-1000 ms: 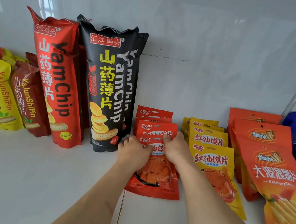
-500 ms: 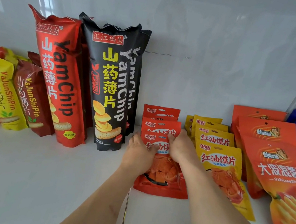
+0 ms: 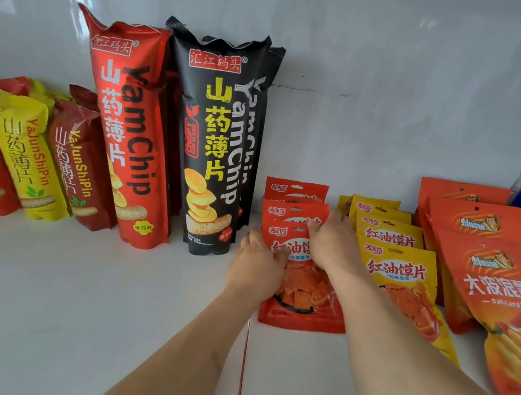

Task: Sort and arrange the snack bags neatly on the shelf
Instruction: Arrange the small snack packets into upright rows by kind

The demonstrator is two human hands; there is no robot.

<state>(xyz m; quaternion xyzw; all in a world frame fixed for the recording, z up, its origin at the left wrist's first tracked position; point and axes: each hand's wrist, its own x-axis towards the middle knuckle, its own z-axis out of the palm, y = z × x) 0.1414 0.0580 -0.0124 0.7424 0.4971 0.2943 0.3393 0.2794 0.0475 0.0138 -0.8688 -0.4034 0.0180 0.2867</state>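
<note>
Front red pouch [image 3: 302, 292]: lying just right of tall black bag [image 3: 216, 142], overlapping its red row. Left hand [image 3: 254, 261] and right hand [image 3: 333, 243] closed on upper corners. Advisable: square edges evenly, clear of yellow pouches [image 3: 394, 269].

Place: looking like a shop
Sign: a white shelf [image 3: 65, 303] is carrying rows of identical snack bags [image 3: 392, 262], grouped by kind

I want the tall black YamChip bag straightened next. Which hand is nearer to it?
Left. The left hand rests on the front red pouch at its left edge, just right of the black YamChip bag. The right hand lies farther right, on the same pouch.
</note>
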